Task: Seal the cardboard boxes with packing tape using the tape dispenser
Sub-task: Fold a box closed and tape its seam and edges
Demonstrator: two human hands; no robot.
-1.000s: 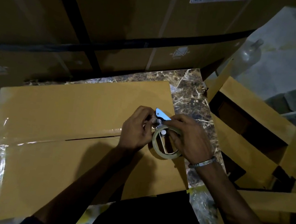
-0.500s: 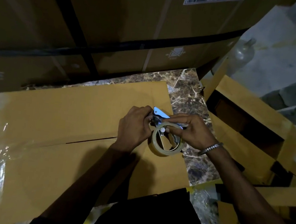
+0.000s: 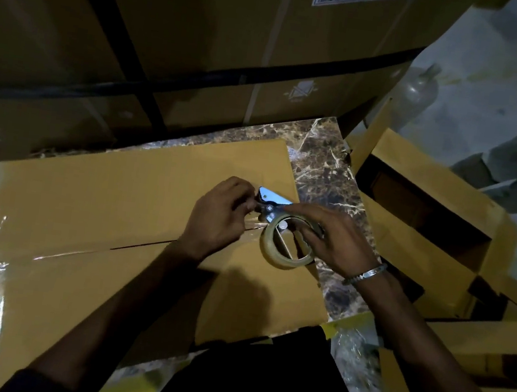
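Flat cardboard box [image 3: 135,219] lies on the marble counter [image 3: 325,175]. Its centre seam is taped at the left and open at mid-length. The tape dispenser [image 3: 282,232] sits at the seam's right end. Right hand [image 3: 333,242] is closed over the roll; left hand [image 3: 218,217] pinches the tape end beside the blade. Compared with a second ago, the dispenser stands slightly further up the box, grips unchanged. Judgement: tape is being started, so the seam remains unsealed. An open box [image 3: 427,224] waits at the right.

Dim light; a dark brown marble tabletop with white veins [image 3: 326,172], a pale grey concrete floor [image 3: 496,79] at right
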